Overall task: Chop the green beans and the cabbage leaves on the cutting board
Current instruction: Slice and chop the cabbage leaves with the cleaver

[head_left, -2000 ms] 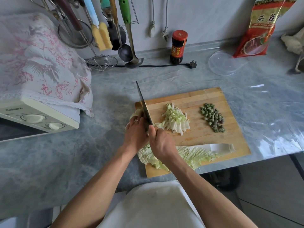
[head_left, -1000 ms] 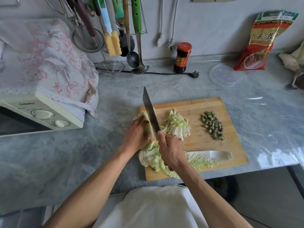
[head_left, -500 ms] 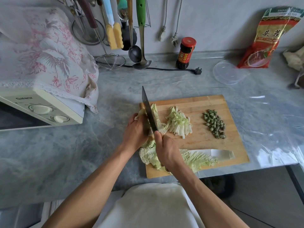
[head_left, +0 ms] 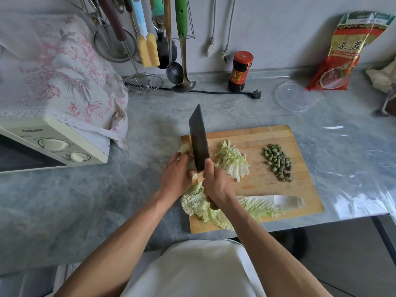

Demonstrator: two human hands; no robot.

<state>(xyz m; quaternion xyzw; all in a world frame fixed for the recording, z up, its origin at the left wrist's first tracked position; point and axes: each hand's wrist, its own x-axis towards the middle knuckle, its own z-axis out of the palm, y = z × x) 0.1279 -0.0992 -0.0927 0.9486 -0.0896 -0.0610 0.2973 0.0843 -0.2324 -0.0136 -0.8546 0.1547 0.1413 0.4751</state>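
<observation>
Cutting board [head_left: 257, 133]: wooden, lying on the grey counter [head_left: 85, 200]; every place below is given relative to it.
Cabbage being cut [head_left: 186, 149]: a pale folded bundle at the board's far-left corner, mostly hidden by hand and blade.
Shredded cabbage [head_left: 232, 160]: a loose heap on the board's middle, just right of the blade.
Chopped green beans [head_left: 278, 162]: a small pile of short pieces on the board's right part, apart from the shreds.
Whole cabbage leaf [head_left: 257, 207]: lies along the board's near edge, white stem toward the right, leafy end overhanging the near-left corner.
Cleaver [head_left: 198, 139]: dark broad blade over the board's left edge, tip pointing away from the person.
Right hand [head_left: 216, 183]: clenched round the cleaver's handle, near the board's near-left part.
Left hand [head_left: 177, 174]: fingers curled down, holding the cabbage bundle at the board's left edge, just beside the blade; a ring shows on one finger.
Clear round lid [head_left: 296, 96]: on the counter beyond the board's far-right corner; whether anything lies in it cannot be told.
Dark sauce jar [head_left: 240, 71]: red-capped, upright beyond the board's far edge.
Change: against half a second ago the blade sits higher over the bundle, and the loose slice then leaning on its right side is gone from there.
</observation>
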